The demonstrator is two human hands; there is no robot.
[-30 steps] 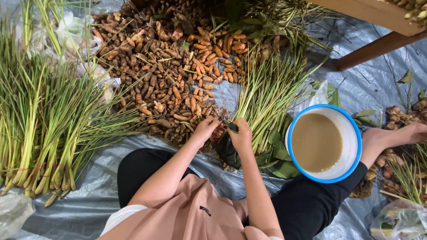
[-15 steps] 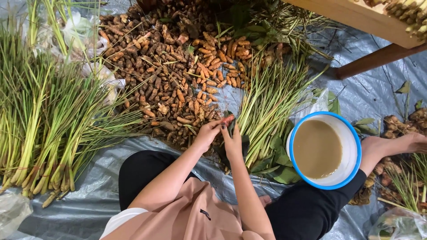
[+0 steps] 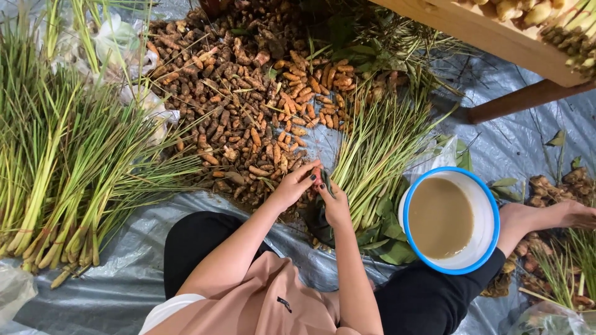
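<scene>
A grey plastic sheet [image 3: 186, 211] covers the floor and carries all the produce seen from above. A heap of brown and orange rhizomes [image 3: 248, 118] lies at the centre top, its near edge just in front of the seated person. Bundles of green stalks [image 3: 56, 186] lie on the sheet to the left of the heap; a second bunch of stalks [image 3: 379, 155] lies to its right, above some dark green leaves [image 3: 385, 239]. The left hand [image 3: 292, 186] and the right hand [image 3: 336, 208] meet at the near edge of the heap, fingers curled, pinching between them one small rhizome piece [image 3: 318, 178]; a thin dark green strip shows at the right hand, and whether it is a blade or a leaf cannot be told. A white basin with a blue rim [image 3: 477, 186], holding cloudy brown water, rests beside the person's knee on the right. A wooden bench edge [image 3: 484, 37] crosses the upper right corner.
</scene>
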